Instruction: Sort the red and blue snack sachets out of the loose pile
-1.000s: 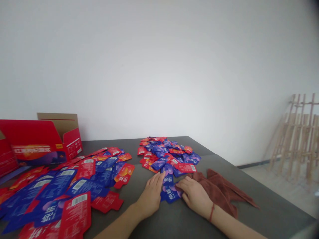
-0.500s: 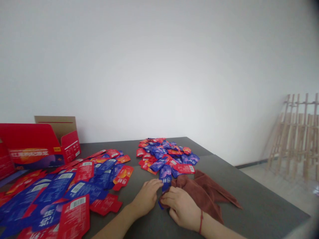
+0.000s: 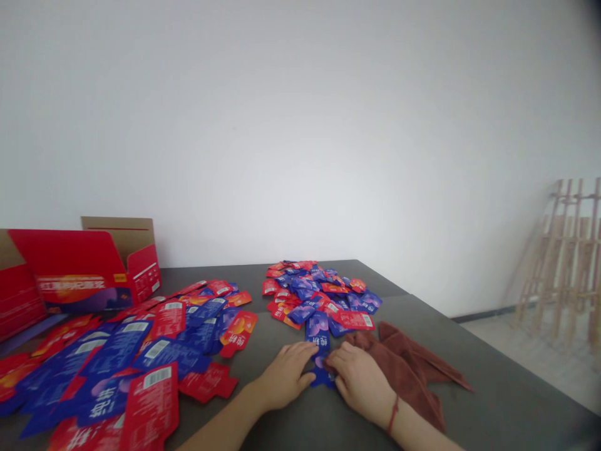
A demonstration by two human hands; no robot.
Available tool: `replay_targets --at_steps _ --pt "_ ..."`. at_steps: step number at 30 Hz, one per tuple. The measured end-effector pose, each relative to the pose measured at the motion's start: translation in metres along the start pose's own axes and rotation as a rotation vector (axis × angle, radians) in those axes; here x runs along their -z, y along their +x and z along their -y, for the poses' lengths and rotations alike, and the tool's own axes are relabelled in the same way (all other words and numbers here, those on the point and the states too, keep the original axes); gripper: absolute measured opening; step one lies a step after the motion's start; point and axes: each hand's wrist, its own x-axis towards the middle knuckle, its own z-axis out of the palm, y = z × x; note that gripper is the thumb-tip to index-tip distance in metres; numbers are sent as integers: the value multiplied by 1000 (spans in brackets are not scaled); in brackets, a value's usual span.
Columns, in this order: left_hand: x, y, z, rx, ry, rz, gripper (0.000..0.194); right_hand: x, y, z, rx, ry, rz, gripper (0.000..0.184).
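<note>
Blue pouch (image 3: 321, 377) on the near side of the dark table (image 3: 300, 429), lying flat between two hands — and its near end is back in sight! Half a second ago the right hand (image 3: 361, 381) and the brown cloth (image 3: 406, 363) cover most of it; now that hand is over to the right, its fingertips at the pouch's right edge. So the cloth seems to be passing across the printed face rather than sitting on one spot.

Right fingers are curled down, closed on a bunched corner of cloth, the rest trailing off to the right. Left hand (image 3: 284, 376) lies at the pouch's left edge, thumb and fingers parted, gripping nothing that shows; it looks like a steadying touch, though how firmly it presses I can't tell.

Just beyond, a second blue pouch (image 3: 318, 331) reaches back to the far pile (image 3: 305, 285) of red and blue packs. Over on the left — a broad heap (image 3: 113, 357) of pouches, with the red carton (image 3: 70, 263) behind.
</note>
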Motion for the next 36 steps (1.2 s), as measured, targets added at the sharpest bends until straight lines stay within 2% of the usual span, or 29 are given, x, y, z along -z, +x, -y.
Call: replay_targets --at_steps 3,5,12,15,17,22,24,26,32,34,36 --pt "1 0 0 23 -19 14 56 4 -3 -16 -163 -100 -35 24" --pt "1 0 -1 21 -26 8 56 5 -4 -19 -184 -115 -45 24" --pt "1 -1 -1 11 -13 1 53 -5 0 9 72 11 33 26" --pt "2 -1 -1 8 -6 14 50 -4 -2 12 115 70 27 26" --pt "2 0 -1 12 -3 24 47 -1 -4 5 70 64 7 23" --pt "4 0 -2 25 -1 40 45 6 -5 -24 -199 -36 -79 26" --pt "4 0 -2 26 -1 41 46 5 -2 -31 -241 -35 -106 28" --pt "4 0 -3 24 -3 34 46 2 1 -32 -201 -2 -114 31" --pt "3 0 -2 16 -13 25 47 1 -1 -18 99 156 -66 45" --pt "4 1 -2 17 -13 30 47 4 -6 -18 150 194 -40 46" --pt "5 1 -3 27 -12 42 46 6 -11 -24 139 206 -39 44"
